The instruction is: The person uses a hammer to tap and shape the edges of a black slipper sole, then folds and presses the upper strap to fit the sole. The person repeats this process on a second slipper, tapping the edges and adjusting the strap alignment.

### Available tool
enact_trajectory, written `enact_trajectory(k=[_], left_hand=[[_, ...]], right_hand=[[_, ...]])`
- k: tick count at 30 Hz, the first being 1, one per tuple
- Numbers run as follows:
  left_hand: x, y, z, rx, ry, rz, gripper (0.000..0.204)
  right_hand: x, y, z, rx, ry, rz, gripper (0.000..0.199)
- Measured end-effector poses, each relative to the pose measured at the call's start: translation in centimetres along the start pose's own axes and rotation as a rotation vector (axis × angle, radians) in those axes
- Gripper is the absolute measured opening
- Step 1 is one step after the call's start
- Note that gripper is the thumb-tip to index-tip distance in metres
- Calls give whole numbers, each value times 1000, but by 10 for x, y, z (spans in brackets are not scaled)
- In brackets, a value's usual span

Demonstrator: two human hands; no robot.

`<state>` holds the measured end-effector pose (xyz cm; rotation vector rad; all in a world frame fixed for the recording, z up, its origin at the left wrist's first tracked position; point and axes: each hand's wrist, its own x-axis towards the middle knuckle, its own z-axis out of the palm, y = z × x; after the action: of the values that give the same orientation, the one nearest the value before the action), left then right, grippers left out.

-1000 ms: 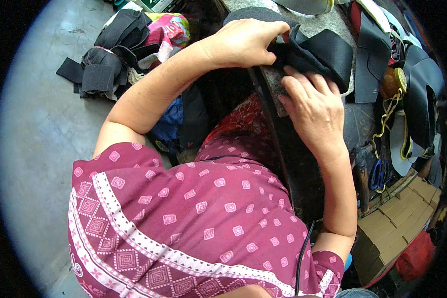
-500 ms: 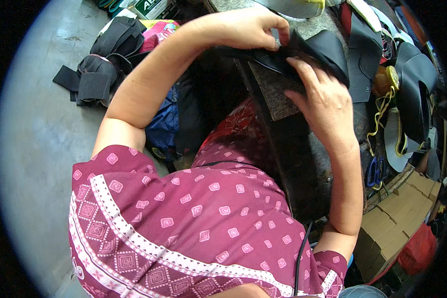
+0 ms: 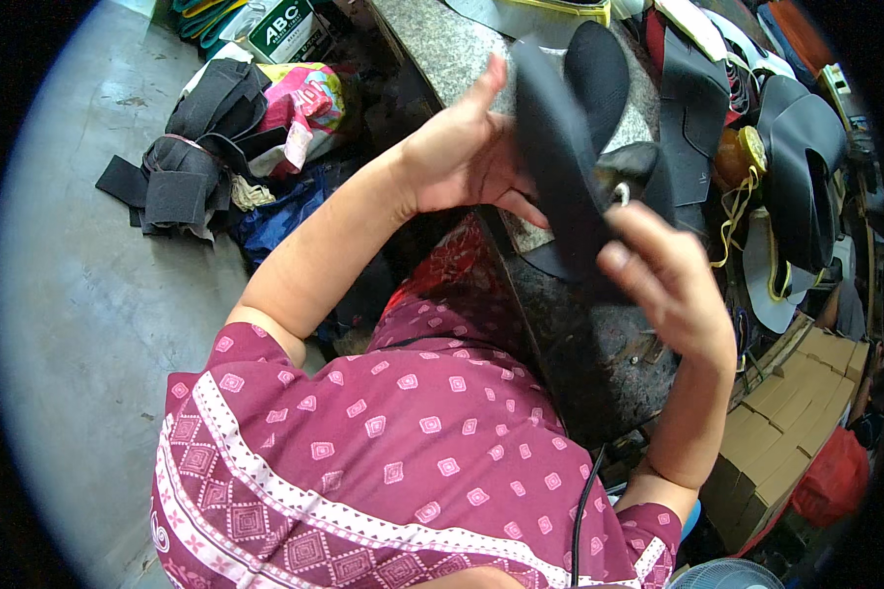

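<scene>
Fingers (image 3: pixel 489 86) of our left hand (image 3: pixel 462 162) stand spread apart, thumb well away from the forefinger; our right hand (image 3: pixel 670 280) is blurred, and we cannot tell whether it clamps anything. Below lies the table (image 3: pixel 417 39) with its mottled grey top, and near its edge, between our two hands, the long black flap (image 3: pixel 558 133) stands up on a slant. With so loose a left hand beside it, the flap could tip or slide off that edge if our right hand is not truly gripping its lower end. Behind it a shorter rounded flap (image 3: pixel 599 83) fans out; we cannot tell whether the two are joined, but if they are separate, a hasty turn could let them slip out of line. Smaller again, a dark curved thing (image 3: pixel 631 162) sits close behind, a white spot (image 3: pixel 622 193) at its lower side, and might snag the long flap if we swept across it. Compared with half a second ago, the black material has gone from low and folded to raised and fanned out, our left hand from a pinch to a wide spread, and our right hand sits lower in view, its thumb nearer the forefinger.
</scene>
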<state>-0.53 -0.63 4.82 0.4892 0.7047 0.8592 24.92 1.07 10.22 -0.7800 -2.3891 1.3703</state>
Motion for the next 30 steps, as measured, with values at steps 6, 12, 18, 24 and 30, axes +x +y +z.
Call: enact_trajectory(k=[6, 12, 18, 24, 30], left_hand=[[21, 5, -19, -41, -241, 166, 75], [32, 11, -18, 361, -65, 471, 33], [55, -6, -20, 470, 145, 691, 28], [66, -11, -22, 529, 128, 772, 46], [63, -10, -21, 646, 133, 824, 51]], right_hand=[[-15, -13, 6, -199, -306, 89, 18], [-23, -18, 10, -380, -309, 166, 36], [-34, -19, 9, -538, -297, 336, 62], [-35, -19, -16, -262, 2, 25, 59], [30, 14, -43, -299, 579, 11, 67]])
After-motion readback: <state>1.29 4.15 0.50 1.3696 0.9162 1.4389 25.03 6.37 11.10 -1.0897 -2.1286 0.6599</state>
